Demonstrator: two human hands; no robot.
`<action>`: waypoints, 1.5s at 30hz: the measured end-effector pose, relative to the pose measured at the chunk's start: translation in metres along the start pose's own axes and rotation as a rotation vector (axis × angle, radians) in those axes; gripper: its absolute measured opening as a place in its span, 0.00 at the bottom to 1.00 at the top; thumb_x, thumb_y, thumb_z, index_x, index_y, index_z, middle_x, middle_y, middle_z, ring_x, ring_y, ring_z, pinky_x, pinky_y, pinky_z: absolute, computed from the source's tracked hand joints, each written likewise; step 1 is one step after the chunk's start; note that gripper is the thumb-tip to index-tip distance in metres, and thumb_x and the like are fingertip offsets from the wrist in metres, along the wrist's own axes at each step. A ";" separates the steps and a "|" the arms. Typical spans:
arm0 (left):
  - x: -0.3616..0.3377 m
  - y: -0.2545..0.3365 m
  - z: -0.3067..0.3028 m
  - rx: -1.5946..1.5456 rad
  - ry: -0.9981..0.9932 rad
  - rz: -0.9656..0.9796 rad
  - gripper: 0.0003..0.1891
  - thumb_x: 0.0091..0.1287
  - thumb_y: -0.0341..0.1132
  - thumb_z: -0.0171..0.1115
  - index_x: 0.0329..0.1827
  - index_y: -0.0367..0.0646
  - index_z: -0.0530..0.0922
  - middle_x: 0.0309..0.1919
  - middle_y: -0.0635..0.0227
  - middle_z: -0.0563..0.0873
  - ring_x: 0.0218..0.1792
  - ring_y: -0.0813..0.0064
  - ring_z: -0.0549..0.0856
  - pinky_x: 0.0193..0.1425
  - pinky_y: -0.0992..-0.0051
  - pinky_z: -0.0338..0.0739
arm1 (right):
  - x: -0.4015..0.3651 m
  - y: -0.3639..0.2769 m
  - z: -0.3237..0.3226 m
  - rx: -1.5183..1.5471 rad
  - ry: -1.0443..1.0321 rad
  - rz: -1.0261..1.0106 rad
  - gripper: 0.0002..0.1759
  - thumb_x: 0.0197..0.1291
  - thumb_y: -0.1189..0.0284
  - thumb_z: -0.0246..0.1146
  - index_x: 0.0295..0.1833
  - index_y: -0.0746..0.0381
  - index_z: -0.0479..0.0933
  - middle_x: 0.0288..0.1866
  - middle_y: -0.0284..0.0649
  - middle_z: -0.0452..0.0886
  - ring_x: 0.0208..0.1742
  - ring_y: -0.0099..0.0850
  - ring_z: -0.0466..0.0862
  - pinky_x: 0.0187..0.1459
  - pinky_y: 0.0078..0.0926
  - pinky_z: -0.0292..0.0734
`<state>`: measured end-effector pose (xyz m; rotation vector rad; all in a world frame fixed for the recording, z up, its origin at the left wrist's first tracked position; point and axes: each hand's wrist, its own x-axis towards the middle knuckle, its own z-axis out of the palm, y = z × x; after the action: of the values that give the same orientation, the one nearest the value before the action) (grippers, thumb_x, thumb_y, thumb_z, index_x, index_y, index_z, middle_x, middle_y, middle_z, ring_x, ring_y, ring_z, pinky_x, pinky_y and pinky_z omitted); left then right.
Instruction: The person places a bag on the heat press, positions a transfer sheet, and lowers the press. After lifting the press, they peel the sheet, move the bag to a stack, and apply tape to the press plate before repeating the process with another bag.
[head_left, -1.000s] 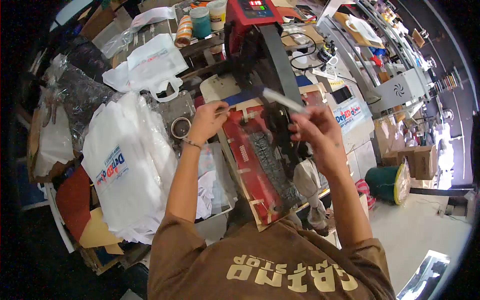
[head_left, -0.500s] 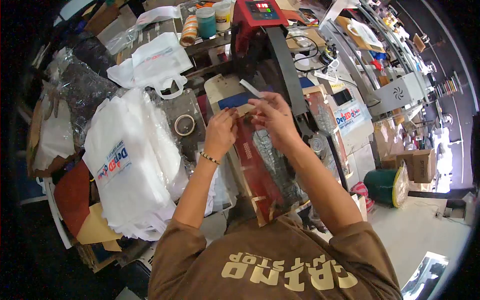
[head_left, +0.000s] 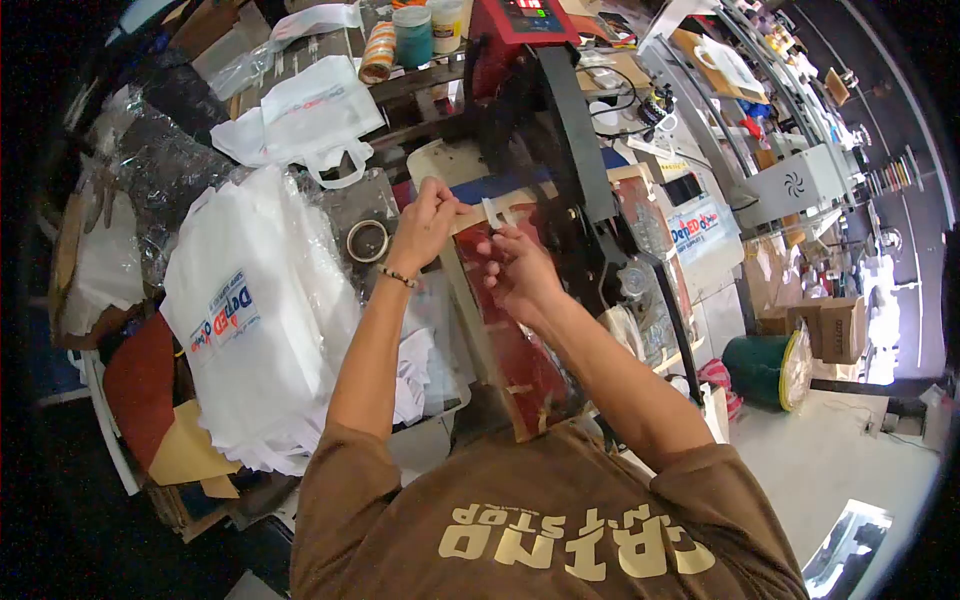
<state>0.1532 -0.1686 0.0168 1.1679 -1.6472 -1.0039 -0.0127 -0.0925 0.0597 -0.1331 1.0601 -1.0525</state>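
Note:
My left hand (head_left: 428,230), a beaded bracelet on its wrist, is pinched closed by the top left corner of a red, glossy board (head_left: 510,350) edged with tan tape. What its fingertips pinch is too small to make out. Over the board's upper part is my right hand (head_left: 525,272), its fingers curled round a thin, pale strip-like tool (head_left: 491,214) that points away from me. A blue panel (head_left: 490,188) lies just beyond the board. To the right stands the dark arm (head_left: 580,135) of a machine with a red display head (head_left: 525,18).
On the left is a stack of white printed bags (head_left: 250,320), with a tape roll (head_left: 368,241) beside it. Another white bag (head_left: 310,110) lies further back, near some jars (head_left: 412,38). A green drum (head_left: 765,370) and a cardboard box (head_left: 830,330) stand at right.
My right hand has come back toward me with the pale tool, lower over the board. My left hand has shifted up and left, and its fingers are now pinched at the board's corner.

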 end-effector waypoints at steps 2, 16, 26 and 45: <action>-0.001 0.006 0.000 0.093 -0.005 -0.015 0.07 0.76 0.35 0.52 0.47 0.40 0.69 0.38 0.52 0.91 0.45 0.52 0.91 0.46 0.60 0.82 | -0.005 0.009 0.001 0.054 -0.015 -0.002 0.17 0.73 0.72 0.55 0.65 0.52 0.69 0.38 0.33 0.82 0.27 0.23 0.73 0.28 0.26 0.71; -0.002 0.013 0.001 0.205 -0.022 0.052 0.09 0.74 0.36 0.55 0.50 0.40 0.76 0.38 0.53 0.90 0.42 0.52 0.90 0.46 0.61 0.82 | 0.012 0.026 -0.015 0.097 -0.123 0.021 0.19 0.75 0.67 0.54 0.69 0.49 0.68 0.40 0.34 0.85 0.28 0.23 0.75 0.30 0.24 0.72; 0.003 0.010 0.006 0.400 -0.052 0.209 0.14 0.70 0.38 0.61 0.53 0.43 0.86 0.42 0.53 0.88 0.45 0.55 0.88 0.50 0.61 0.81 | 0.008 0.023 -0.015 0.158 -0.111 0.067 0.14 0.74 0.64 0.57 0.62 0.48 0.73 0.36 0.32 0.85 0.26 0.22 0.75 0.28 0.24 0.72; 0.005 0.006 0.013 0.533 -0.152 0.251 0.15 0.67 0.38 0.64 0.51 0.39 0.88 0.37 0.54 0.80 0.42 0.54 0.82 0.49 0.61 0.78 | 0.004 0.027 -0.004 0.080 0.008 -0.042 0.13 0.72 0.68 0.63 0.58 0.57 0.74 0.32 0.36 0.83 0.24 0.25 0.79 0.23 0.23 0.75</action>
<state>0.1385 -0.1705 0.0194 1.1952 -2.2042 -0.5148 0.0022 -0.0794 0.0397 -0.0865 1.0247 -1.1331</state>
